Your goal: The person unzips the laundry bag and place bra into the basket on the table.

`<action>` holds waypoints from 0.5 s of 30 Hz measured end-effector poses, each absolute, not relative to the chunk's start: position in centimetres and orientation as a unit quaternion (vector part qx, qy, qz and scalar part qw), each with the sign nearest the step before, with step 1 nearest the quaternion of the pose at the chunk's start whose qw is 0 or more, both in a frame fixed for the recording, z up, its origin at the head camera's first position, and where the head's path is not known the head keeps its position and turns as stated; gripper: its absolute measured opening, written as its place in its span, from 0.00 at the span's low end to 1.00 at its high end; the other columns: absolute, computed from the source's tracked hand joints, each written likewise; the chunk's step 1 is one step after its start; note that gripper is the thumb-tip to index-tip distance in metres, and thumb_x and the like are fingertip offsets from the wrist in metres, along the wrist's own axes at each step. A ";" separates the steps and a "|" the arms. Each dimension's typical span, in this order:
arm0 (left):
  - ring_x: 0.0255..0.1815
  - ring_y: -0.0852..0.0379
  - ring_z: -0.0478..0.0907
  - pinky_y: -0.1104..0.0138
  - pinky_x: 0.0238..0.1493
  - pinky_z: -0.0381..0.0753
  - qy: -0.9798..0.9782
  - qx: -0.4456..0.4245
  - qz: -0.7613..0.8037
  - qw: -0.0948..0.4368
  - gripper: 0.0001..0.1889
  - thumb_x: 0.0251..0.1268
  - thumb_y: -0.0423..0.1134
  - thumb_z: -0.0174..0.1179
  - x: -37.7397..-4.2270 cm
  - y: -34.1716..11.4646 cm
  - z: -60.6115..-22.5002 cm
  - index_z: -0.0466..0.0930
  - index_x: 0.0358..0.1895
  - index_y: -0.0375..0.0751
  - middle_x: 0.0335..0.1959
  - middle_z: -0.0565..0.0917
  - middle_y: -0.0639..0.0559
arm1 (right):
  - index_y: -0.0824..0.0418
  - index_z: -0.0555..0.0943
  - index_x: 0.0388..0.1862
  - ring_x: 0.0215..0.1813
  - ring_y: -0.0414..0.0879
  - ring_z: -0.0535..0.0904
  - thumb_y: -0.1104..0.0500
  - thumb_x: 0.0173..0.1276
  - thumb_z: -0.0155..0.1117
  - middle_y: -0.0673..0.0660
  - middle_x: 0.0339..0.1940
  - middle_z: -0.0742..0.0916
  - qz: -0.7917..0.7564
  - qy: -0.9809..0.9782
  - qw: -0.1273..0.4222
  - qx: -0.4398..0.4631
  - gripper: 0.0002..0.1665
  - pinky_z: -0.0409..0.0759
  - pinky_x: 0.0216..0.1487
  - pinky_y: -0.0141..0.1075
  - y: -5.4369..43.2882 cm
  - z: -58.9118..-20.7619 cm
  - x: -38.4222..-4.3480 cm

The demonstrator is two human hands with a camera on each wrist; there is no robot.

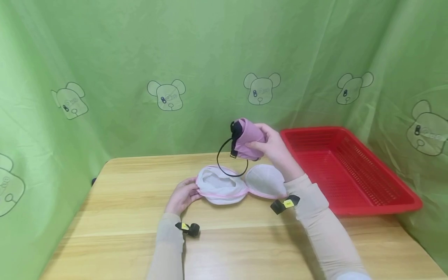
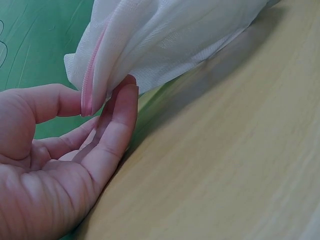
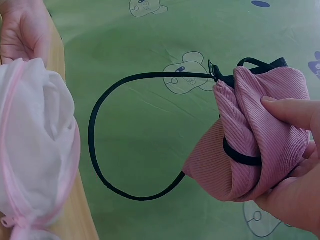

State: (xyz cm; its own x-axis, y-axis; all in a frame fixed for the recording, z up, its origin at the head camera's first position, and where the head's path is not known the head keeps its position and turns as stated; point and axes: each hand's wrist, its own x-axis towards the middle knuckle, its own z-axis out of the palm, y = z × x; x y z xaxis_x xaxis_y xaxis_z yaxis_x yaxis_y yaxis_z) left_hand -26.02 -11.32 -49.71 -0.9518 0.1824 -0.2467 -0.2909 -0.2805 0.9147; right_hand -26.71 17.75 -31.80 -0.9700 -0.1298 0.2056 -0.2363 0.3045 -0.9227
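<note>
My right hand (image 1: 274,146) holds a folded pink ribbed bra (image 1: 249,139) with black straps above the table. One thin black strap (image 3: 91,130) hangs from it in a wide loop, seen in the right wrist view. Below lies a white mesh laundry bag (image 1: 224,199) with pink zipper edging, its round lid (image 1: 265,180) folded out to the right. My left hand (image 1: 182,195) pinches the bag's left rim between thumb and fingers. In the left wrist view, the pink zipper (image 2: 88,82) runs along the gripped edge. The bra does not touch the bag's body.
A red plastic basket (image 1: 371,210) with slotted sides stands at the right of the wooden table (image 1: 133,186). Green curtains (image 1: 210,46) printed with bear heads surround the table at the back and sides.
</note>
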 end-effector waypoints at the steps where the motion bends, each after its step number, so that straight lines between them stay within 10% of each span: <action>1: 0.35 0.59 0.81 0.68 0.41 0.86 0.581 -0.047 0.799 0.148 0.25 0.66 0.24 0.49 -26.0 -11.3 -49.7 0.63 0.67 0.27 0.37 0.80 0.50 | 0.61 0.71 0.64 0.52 0.47 0.74 0.68 0.60 0.66 0.61 0.54 0.79 0.576 -0.808 0.047 0.114 0.31 0.80 0.47 0.30 17.9 -31.6 -26.7; 15: 0.34 0.59 0.81 0.68 0.40 0.86 0.581 -0.042 0.800 0.147 0.24 0.67 0.24 0.49 -26.1 -11.3 -49.8 0.63 0.66 0.26 0.36 0.80 0.51 | 0.57 0.71 0.64 0.54 0.47 0.74 0.67 0.62 0.66 0.58 0.55 0.78 0.564 -0.816 0.058 0.115 0.31 0.83 0.46 0.31 19.8 -29.4 -26.1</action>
State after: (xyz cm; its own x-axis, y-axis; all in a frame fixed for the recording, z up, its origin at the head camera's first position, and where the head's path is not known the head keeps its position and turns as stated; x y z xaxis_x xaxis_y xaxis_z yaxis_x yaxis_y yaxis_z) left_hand -26.07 -11.30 -49.80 -0.9533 0.1869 -0.2373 -0.2835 -0.2826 0.9164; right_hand -26.08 19.77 -29.45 -0.9669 -0.1231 0.2237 -0.2528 0.3380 -0.9066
